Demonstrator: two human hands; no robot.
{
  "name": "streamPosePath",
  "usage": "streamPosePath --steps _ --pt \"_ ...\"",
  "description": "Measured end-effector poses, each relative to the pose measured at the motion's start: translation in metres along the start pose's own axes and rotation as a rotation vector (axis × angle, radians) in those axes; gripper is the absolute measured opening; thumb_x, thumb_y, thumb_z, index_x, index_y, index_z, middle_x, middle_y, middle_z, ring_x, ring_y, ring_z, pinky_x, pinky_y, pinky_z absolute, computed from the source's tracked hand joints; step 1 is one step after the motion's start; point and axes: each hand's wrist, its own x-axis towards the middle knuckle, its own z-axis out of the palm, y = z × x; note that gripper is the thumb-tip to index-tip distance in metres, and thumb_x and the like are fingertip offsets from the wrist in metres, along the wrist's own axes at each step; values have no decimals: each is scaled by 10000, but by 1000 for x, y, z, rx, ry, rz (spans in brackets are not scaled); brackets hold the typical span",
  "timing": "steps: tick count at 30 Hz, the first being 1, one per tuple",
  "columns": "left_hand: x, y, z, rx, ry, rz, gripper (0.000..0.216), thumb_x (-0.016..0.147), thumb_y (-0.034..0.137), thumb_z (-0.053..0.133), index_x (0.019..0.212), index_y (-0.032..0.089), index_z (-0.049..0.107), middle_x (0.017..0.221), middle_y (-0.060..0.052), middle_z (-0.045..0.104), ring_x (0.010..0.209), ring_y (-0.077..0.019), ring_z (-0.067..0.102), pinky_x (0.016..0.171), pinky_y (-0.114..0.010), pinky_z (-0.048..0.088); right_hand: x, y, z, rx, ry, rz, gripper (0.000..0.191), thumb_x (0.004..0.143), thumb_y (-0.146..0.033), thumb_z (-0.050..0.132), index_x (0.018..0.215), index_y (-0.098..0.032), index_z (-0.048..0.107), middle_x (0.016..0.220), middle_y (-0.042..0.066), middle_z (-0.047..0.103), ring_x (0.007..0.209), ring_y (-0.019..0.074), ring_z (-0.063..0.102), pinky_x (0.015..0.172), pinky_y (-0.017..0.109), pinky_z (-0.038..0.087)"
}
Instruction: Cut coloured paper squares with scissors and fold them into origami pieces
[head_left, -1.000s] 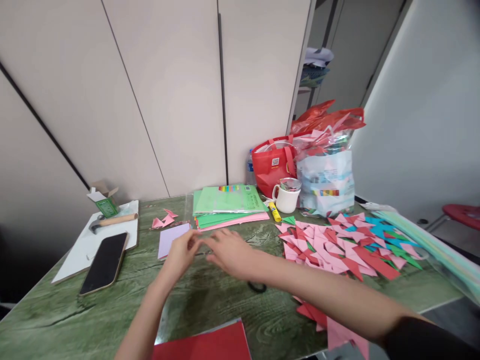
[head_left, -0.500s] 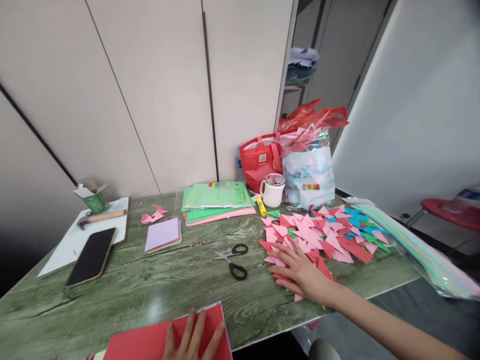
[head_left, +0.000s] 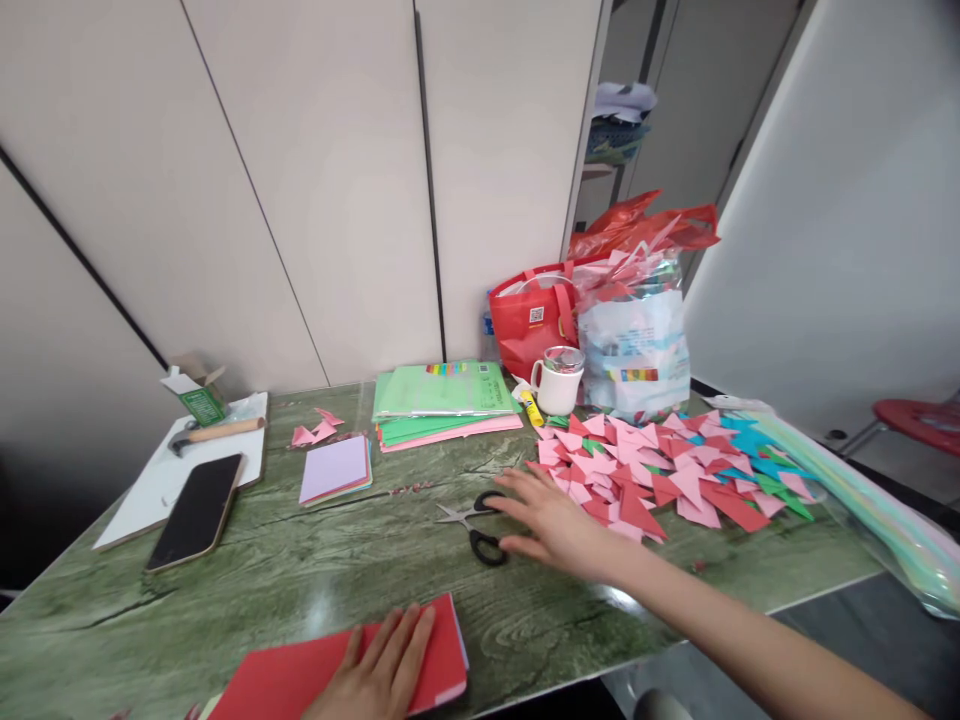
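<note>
Green tabletop [head_left: 352, 555] bears red paper [head_left: 289, 672] before pale panels [head_left: 360, 200].

Head view: from close above table [head_left: 262, 590], facing forward and down toward pale panels [head_left: 330, 200] behind.

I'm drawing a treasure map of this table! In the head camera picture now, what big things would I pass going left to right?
Black rectangular phone → square paper stack with a purple top sheet → metal scissors with black handles → white mug with a handle → long clear plastic bag with pastel contents.
</note>
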Motion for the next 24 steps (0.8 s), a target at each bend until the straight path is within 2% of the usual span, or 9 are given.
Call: streamPosePath --steps 3,5,8,10,13,16,18,21,24 --pt "13 -4 -17 68 63 -38 886 652 -51 296 1410 200 -87 1433 -90 315 1297 -220 359 963 -408 430 20 -24 17 0 -52 18 565 790 -409 627 1301 -228 469 1374 173 412 1248 323 400 982 485 367" --pt "25 -6 -18 148 117 -37 879 642 -56 279 1428 189 -29 1414 -107 354 1289 -236 372 933 -442 453 38 -27 30 -25 -61 17 441 821 -331 596 1244 -231 525 1340 156 456 1210 321 436 943 475 401" --pt "46 -9 -10 260 132 -93 809 650 -66 273 1430 133 193 1383 -159 401 1282 -272 382 918 -509 444 71 -21 41 -13 -44 -23 345 834 -261 580 1179 -247 575 1255 106 542 1150 262 494 931 410 426" --pt "61 -14 -4 310 141 -102 734 672 -55 280 1384 111 343 1355 -177 439 1255 -289 420 894 -521 455 92 -16 42 -23 -16 4 350 836 -233 579 1186 -221 573 1283 129 519 1169 257 484 942 399 420" --pt "77 -22 -1 369 210 -148 666 708 -26 298 1349 109 415 1347 -188 453 1231 -312 448 893 -544 444 103 -10 34 -46 44 56 367 866 -224 541 1231 -192 537 1338 157 466 1255 276 402 1025 463 322" --pt "88 -23 -3 400 294 -177 673 719 1 327 1380 118 368 1374 -187 425 1272 -316 390 956 -555 383 83 0 26 -146 97 130 337 866 -254 542 1199 -207 560 1314 162 496 1301 348 319 1029 639 151" --pt "97 -16 -5 393 329 -167 647 743 42 347 1386 110 356 1376 -192 421 1281 -319 376 973 -552 368 58 13 26 -237 84 215 306 846 -244 565 1149 -216 594 1302 163 511 1284 379 335 993 693 129" --pt "119 3 -3 351 337 -142 569 784 96 349 1349 85 415 1341 -207 460 1244 -325 428 941 -541 411 23 37 34 -243 59 284 283 862 -213 517 1130 -215 608 1258 153 552 1245 369 398 977 688 199" --pt "146 20 7 300 341 -83 541 788 86 331 1313 74 462 1295 -211 508 1191 -332 487 895 -550 447 6 53 37 -70 192 229 290 902 -226 425 1125 -202 609 1249 130 562 1253 311 410 1029 612 234"
